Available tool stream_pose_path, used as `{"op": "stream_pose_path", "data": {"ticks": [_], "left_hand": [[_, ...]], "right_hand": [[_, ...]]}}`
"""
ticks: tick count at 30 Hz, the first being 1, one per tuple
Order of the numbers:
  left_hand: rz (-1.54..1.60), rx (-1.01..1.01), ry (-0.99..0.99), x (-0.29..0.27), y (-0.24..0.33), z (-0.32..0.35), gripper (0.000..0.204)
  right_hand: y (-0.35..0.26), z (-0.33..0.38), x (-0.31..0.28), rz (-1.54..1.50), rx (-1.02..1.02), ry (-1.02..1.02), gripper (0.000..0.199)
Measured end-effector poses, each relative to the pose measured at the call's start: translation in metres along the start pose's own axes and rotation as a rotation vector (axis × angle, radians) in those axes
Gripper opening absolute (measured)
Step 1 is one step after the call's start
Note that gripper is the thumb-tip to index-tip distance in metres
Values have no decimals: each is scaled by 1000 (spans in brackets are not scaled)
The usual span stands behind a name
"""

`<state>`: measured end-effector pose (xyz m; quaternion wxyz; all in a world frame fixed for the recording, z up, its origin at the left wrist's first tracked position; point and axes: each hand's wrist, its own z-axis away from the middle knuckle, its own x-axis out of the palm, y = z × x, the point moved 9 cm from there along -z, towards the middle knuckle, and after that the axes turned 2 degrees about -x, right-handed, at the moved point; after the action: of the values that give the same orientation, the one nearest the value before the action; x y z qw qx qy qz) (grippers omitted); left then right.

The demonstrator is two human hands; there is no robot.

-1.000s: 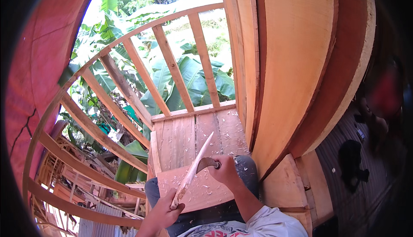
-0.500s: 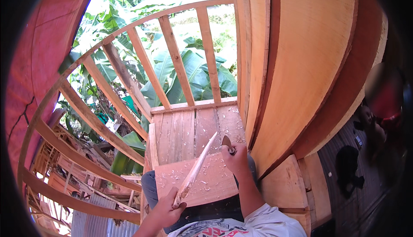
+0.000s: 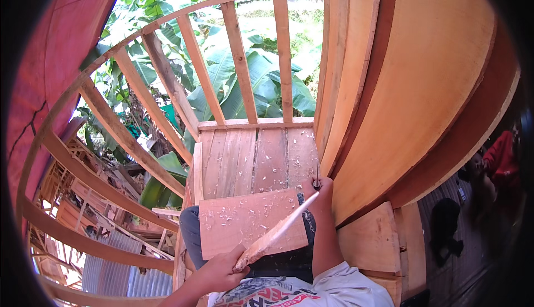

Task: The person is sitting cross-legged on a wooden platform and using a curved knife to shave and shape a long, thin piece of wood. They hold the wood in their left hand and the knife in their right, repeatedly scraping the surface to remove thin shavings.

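My left hand (image 3: 223, 271) is closed around the thick, bark-coloured end of a whittled wooden stick (image 3: 276, 230). The stick slants up to the right, and its pale pointed tip is close beside my right hand (image 3: 321, 195). That hand grips a knife (image 3: 317, 183), its blade pointing away from me and seen almost edge-on. Whether tip and knife touch, I cannot tell. Across my lap lies a flat wooden board (image 3: 239, 223) strewn with curled shavings, and the stick passes over it.
Plank flooring (image 3: 245, 156) with more shavings stretches ahead to a slatted wooden railing (image 3: 236, 56) that curves round the left. Tall wooden panels (image 3: 434, 84) stand close on the right. Beyond them, a person in a red garment (image 3: 500, 154) is partly visible at the dim right edge.
The stick has swung over to the right, its tip now near my right hand. My right hand has shifted slightly right, and the knife blade has turned edge-on. The view has shifted slightly.
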<state>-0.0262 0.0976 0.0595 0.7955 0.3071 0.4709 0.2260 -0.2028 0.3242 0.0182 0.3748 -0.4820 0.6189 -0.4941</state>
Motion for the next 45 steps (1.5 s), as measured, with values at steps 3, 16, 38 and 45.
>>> {"op": "stream_pose_path", "data": {"ticks": [3, 16, 38, 45], "left_hand": [[175, -76, 46, -14, -15, -7, 27], [170, -17, -107, 7, -3, 2, 26], [282, 57, -247, 14, -26, 2, 22], [652, -145, -120, -5, -55, -9, 31]], "right_hand": [[-8, 10, 17, 75, -56, -104, 27], [40, 0, 16, 77, 35, -50, 26], [18, 0, 16, 126, -20, -133, 30], [-25, 57, 83, 172, -266, -424, 22]]}}
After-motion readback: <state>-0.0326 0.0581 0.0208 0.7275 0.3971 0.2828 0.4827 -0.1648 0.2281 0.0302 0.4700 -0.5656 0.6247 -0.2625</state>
